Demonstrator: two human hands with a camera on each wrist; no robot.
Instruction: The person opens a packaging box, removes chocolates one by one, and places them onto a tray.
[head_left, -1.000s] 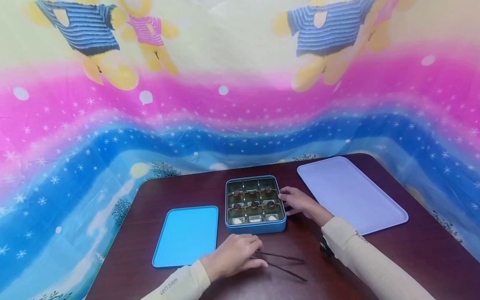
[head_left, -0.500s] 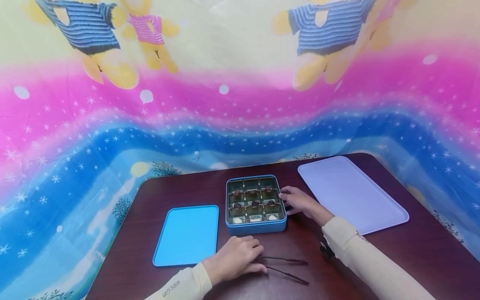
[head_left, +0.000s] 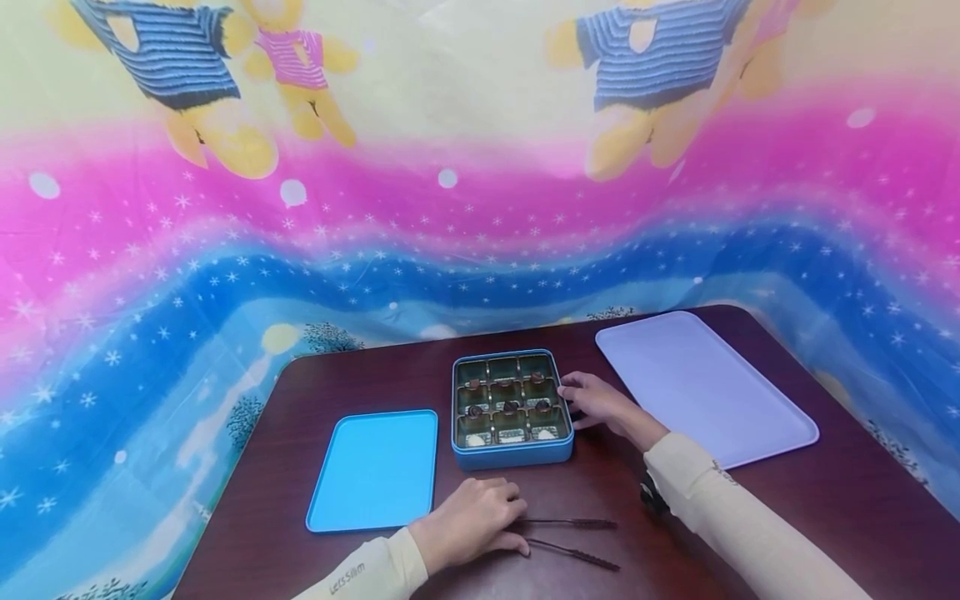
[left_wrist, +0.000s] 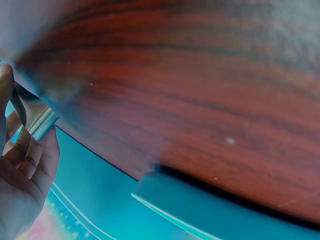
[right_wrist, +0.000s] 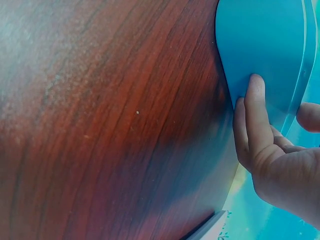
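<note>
Toward the tabletop's (head_left: 352,383) near edge, left hand (head_left: 474,517) pinching tongs (head_left: 577,523); beyond, loosely outstretched right hand (head_left: 597,401) touching tin (head_left: 513,456).
Tongs are looking light, springy, likely wanting mid-arm hold.

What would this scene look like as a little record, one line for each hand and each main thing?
Left hand: holds dark tongs, tips apart
Right hand: fingers touch the right side of the blue box
Blue box: uncovered, three-by-three compartments; small dark and pale pieces inside, too small to identify
Light blue tray: flat, left of the box
Lavender tray: flat, right of the box
Table: dark reddish brown
Backdrop: bears and snowflakes
</note>
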